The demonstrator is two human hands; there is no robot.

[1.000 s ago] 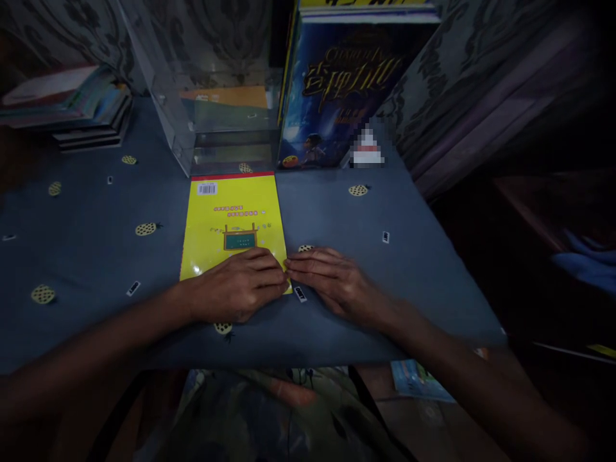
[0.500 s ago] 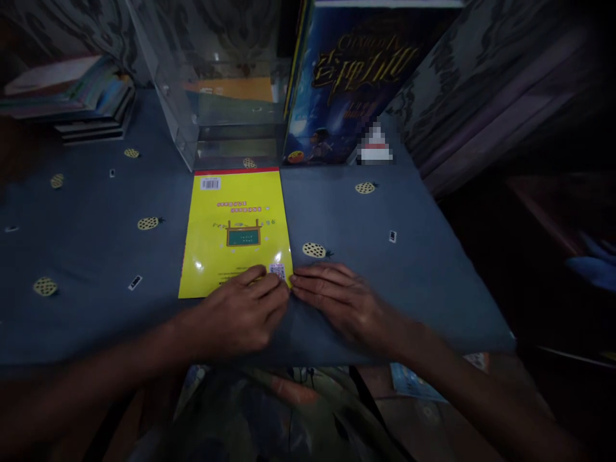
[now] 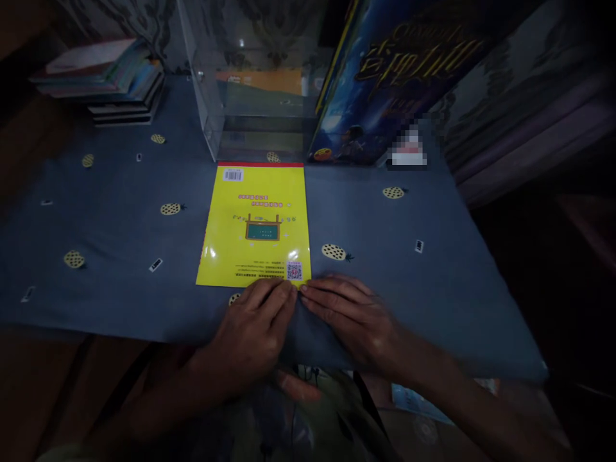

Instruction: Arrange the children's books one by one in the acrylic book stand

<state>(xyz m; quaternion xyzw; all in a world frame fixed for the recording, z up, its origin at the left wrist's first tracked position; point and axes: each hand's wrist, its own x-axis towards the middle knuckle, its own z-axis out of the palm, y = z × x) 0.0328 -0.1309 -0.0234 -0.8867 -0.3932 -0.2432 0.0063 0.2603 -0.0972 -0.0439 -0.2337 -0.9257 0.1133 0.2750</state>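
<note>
A yellow booklet (image 3: 260, 199) with a red strip along its far edge lies flat on the cloth-covered table. Its back cover faces up, showing a barcode, a small chalkboard picture and a QR code, with the print upside down to me. My left hand (image 3: 257, 324) is closed at the near edge, its fingertips pinched at the near right corner. From the other side my right hand (image 3: 353, 314) meets that same corner, fingers pressed together and thumb tucked below. The very tip of the corner is hidden between the fingertips.
Behind the booklet stands a clear plastic rack (image 3: 262, 138) holding books. A large dark blue book (image 3: 353, 131) leans upright at its right. A stack of books (image 3: 122, 90) sits at the back left. The blue tablecloth (image 3: 366, 224) carries pineapple prints.
My left hand has drawn back from over the cover to the near edge, uncovering the QR code and small print. The whole scene has shifted right in view.
</note>
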